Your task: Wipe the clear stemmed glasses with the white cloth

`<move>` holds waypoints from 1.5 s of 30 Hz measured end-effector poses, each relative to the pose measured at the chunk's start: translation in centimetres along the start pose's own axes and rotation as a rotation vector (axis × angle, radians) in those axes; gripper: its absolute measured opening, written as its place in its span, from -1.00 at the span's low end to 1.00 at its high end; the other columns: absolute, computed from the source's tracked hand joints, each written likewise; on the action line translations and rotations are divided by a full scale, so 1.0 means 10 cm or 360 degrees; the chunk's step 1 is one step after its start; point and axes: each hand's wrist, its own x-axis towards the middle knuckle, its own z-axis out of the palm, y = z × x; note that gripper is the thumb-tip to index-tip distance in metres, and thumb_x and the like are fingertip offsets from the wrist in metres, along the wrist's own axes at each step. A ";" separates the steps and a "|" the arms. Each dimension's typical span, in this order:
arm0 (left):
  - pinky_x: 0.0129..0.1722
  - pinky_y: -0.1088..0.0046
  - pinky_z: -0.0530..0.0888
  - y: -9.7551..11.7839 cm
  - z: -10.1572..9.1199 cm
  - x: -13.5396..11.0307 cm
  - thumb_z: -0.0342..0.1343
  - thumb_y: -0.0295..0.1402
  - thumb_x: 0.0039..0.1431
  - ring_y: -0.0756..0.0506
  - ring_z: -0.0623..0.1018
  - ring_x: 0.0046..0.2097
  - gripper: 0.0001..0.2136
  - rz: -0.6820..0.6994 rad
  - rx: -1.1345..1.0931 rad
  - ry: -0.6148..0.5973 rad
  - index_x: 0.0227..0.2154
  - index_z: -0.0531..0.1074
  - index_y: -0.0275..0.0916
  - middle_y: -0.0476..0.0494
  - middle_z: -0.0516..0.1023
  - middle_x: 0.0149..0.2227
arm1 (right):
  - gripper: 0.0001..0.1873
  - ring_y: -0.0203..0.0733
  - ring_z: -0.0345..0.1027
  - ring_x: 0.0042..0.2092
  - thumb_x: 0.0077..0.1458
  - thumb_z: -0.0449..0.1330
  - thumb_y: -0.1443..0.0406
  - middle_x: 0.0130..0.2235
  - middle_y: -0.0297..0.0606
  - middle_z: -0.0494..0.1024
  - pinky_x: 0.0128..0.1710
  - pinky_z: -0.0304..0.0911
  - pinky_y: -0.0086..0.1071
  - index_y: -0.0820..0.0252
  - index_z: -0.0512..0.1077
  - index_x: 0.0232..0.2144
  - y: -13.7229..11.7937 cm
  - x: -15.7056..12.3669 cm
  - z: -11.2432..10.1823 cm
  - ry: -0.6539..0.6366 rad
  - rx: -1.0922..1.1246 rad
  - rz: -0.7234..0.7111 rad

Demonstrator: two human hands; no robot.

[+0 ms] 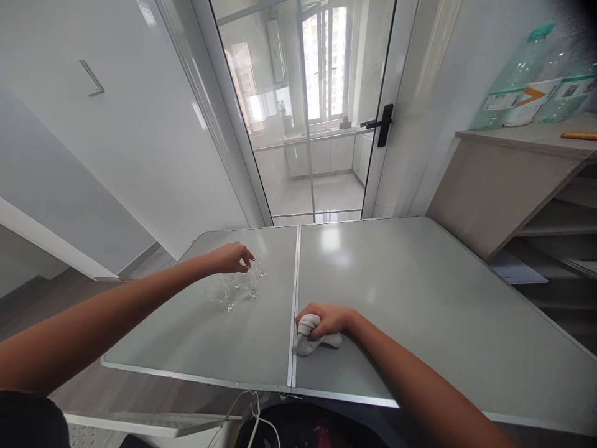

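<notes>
My left hand (232, 257) reaches over a cluster of several clear stemmed glasses (230, 306) on the left half of the table. Its fingers are bent down in a pinch at one of the far glasses (257, 256), whose outline is faint and partly hidden behind them. Around the stem feet, the transparent bowls are hard to tell apart. My right hand (326, 318) is closed around a crumpled white cloth (305, 346), which rests on the tabletop just right of the metal seam.
The pale grey table (410, 298) has a metal strip (295, 305) across its middle. Beyond it stands a glass door with a black handle (385, 126). A shelf unit (504, 180) at right carries large plastic bottles (517, 78). White cables (255, 414) hang below the front edge.
</notes>
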 end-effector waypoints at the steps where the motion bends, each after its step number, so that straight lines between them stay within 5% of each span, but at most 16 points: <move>1: -0.14 0.48 0.46 0.01 -0.03 -0.02 0.29 -0.34 0.07 -0.12 0.65 -0.06 -0.86 -0.0007 0.0003 -0.0021 -0.31 0.71 -0.01 0.06 0.64 0.10 | -0.83 -0.34 0.23 -0.36 -0.17 0.28 0.41 -0.42 -0.46 0.41 -0.34 0.19 -0.48 0.22 0.48 -0.39 -0.01 0.00 0.00 -0.0002 0.0000 0.0003; 8: -0.14 0.44 0.49 0.07 -0.26 -0.20 0.25 -0.40 0.07 -0.15 0.65 0.01 -0.71 -0.0136 -0.0028 -0.0059 -0.15 0.67 0.06 0.10 0.55 0.22 | -0.83 -0.33 0.26 -0.34 -0.16 0.28 0.43 -0.41 -0.45 0.43 -0.33 0.20 -0.47 0.22 0.49 -0.40 -0.03 -0.01 0.00 0.0009 -0.0017 0.0002; 12: -0.01 0.29 0.51 0.27 -0.37 -0.36 0.21 -0.38 0.14 -0.24 0.60 0.11 -0.68 -0.0144 0.0056 0.0363 -0.05 0.63 0.00 -0.02 0.62 0.14 | -0.81 -0.30 0.30 -0.31 -0.10 0.35 0.38 -0.37 -0.42 0.48 -0.30 0.23 -0.46 0.22 0.52 -0.34 -0.02 -0.01 0.04 0.0011 0.0078 0.0004; 14: -0.01 0.27 0.54 0.52 -0.35 -0.47 0.09 -0.36 0.25 -0.20 0.64 0.02 -0.68 -0.0031 -0.0037 0.0676 0.00 0.61 -0.04 -0.06 0.64 0.10 | -0.69 -0.26 0.34 -0.26 -0.03 0.42 0.25 -0.29 -0.35 0.52 -0.24 0.26 -0.43 0.21 0.54 -0.20 -0.04 0.00 0.07 0.0182 0.0292 -0.0046; 16: -0.09 0.32 0.57 0.82 -0.26 -0.58 0.00 -0.33 0.34 -0.13 0.67 -0.14 -0.69 0.0097 -0.0245 0.0857 -0.01 0.60 -0.08 -0.09 0.68 -0.01 | -0.51 -0.21 0.38 -0.19 0.05 0.41 0.03 -0.21 -0.28 0.55 -0.19 0.29 -0.40 0.17 0.52 -0.06 -0.09 0.02 0.11 0.0554 0.0643 -0.0139; 19: -0.18 0.36 0.62 1.23 0.02 -0.66 0.03 -0.21 0.35 -0.13 0.66 -0.12 -0.67 0.0184 -0.0636 0.0818 0.05 0.55 -0.14 -0.16 0.66 0.00 | -0.39 -0.16 0.40 -0.14 0.10 0.28 -0.20 -0.17 -0.24 0.56 -0.15 0.32 -0.38 0.10 0.52 -0.04 -0.23 0.02 0.11 0.1034 0.1060 -0.0213; 22: -0.08 0.23 0.62 1.49 0.38 -0.57 0.20 0.00 0.21 -0.25 0.61 0.03 -0.39 -0.0044 -0.0883 0.0847 0.25 0.38 -0.16 -0.31 0.49 0.23 | -0.50 -0.17 0.41 -0.14 0.10 0.34 -0.06 -0.17 -0.26 0.58 -0.13 0.31 -0.40 0.09 0.54 -0.04 -0.38 -0.03 0.09 0.1060 0.1185 -0.0186; 24: -0.08 0.21 0.61 1.58 0.59 -0.44 0.27 0.04 0.13 -0.29 0.60 0.05 -0.34 -0.0122 -0.1132 0.0785 0.22 0.40 -0.18 -0.37 0.47 0.24 | -0.49 -0.17 0.42 -0.14 0.04 0.38 0.13 -0.14 -0.29 0.59 -0.11 0.31 -0.39 0.07 0.51 0.05 -0.46 -0.09 0.08 0.0970 0.1228 -0.0186; 27: -0.14 0.33 0.57 1.62 0.80 -0.24 0.19 -0.01 0.21 -0.21 0.60 -0.07 -0.63 0.0129 -0.1528 0.0631 -0.11 0.56 -0.18 -0.23 0.63 -0.06 | -0.39 -0.16 0.43 -0.09 -0.02 0.37 0.25 -0.09 -0.29 0.59 -0.05 0.30 -0.36 0.04 0.46 0.13 -0.49 -0.15 0.05 0.0901 0.1270 -0.0170; 31: -0.31 0.45 0.44 1.53 0.89 -0.13 0.14 -0.01 0.24 -0.09 0.48 -0.31 -0.67 0.0061 -0.1668 0.0880 -0.39 0.46 -0.20 -0.05 0.51 -0.39 | -0.61 -0.20 0.37 -0.18 0.09 0.36 0.15 -0.17 -0.25 0.55 -0.17 0.29 -0.38 0.13 0.55 -0.03 -0.46 -0.20 -0.07 0.1004 0.1092 -0.0175; 34: -0.42 0.50 0.32 1.47 0.92 -0.12 0.09 0.04 0.27 -0.03 0.37 -0.41 -0.61 -0.0104 -0.1887 0.1011 -0.43 0.37 -0.21 0.02 0.38 -0.47 | -0.64 -0.23 0.30 -0.27 0.19 0.30 0.04 -0.29 -0.25 0.48 -0.27 0.27 -0.38 0.20 0.57 -0.15 -0.45 -0.24 -0.15 0.1137 0.0982 -0.0190; 39: -0.43 0.49 0.31 1.61 1.05 -0.03 0.09 0.12 0.25 -0.04 0.40 -0.42 -0.54 -0.0161 -0.2198 0.0894 -0.37 0.46 -0.25 -0.02 0.46 -0.45 | -0.38 -0.20 0.34 -0.15 0.05 0.44 0.01 -0.13 -0.24 0.50 -0.21 0.29 -0.36 0.10 0.45 0.09 -0.50 -0.27 -0.13 0.0884 0.0874 -0.0206; 45: -0.51 0.55 0.26 1.71 1.17 -0.06 0.25 0.08 0.13 -0.01 0.41 -0.51 -0.59 -0.0101 -0.2278 0.0628 -0.27 0.34 -0.15 0.08 0.47 -0.49 | -0.59 -0.34 0.10 -0.46 0.06 0.36 -0.03 -0.48 -0.39 0.34 -0.47 0.04 -0.40 0.20 0.46 -0.44 -0.39 -0.19 -0.21 0.1656 0.0869 -0.0258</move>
